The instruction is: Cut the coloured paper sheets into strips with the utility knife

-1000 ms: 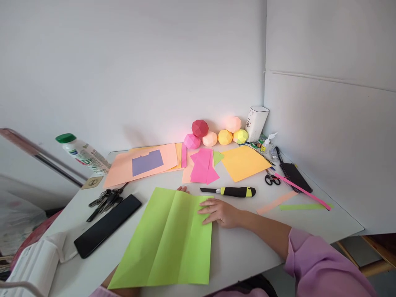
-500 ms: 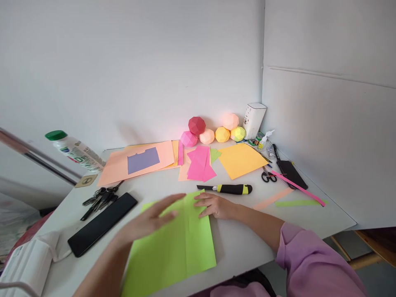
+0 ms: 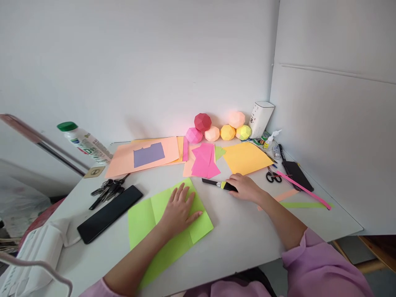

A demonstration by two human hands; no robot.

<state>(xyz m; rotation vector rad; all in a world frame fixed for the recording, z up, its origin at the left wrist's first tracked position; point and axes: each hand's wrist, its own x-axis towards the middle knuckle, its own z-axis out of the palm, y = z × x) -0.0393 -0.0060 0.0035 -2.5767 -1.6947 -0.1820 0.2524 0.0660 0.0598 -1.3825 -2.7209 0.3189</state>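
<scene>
A creased lime-green sheet of paper point(image 3: 144, 220) lies at an angle on the white table, near its front edge. My left hand point(image 3: 179, 208) rests flat on the sheet's upper right part, fingers spread. To the right, my right hand point(image 3: 244, 187) has its fingers closed round the black and yellow handle of a utility knife point(image 3: 216, 183). The knife lies on the table, its dark blade pointing left just beyond the sheet's top corner. My fingers hide much of the handle.
Pink paper pieces point(image 3: 204, 161), a yellow-orange sheet point(image 3: 246, 157) and peach sheets point(image 3: 120, 159) lie behind. Faceted paper balls point(image 3: 202, 122) line the wall. Scissors point(image 3: 274, 176) and paper strips point(image 3: 305, 189) are at right; a black phone point(image 3: 109, 214) and keys point(image 3: 108, 189) at left.
My left hand came out from under the green sheet and settled on top of it. The sheet turned and flattened. My right hand left the paper and took hold of the utility knife.
</scene>
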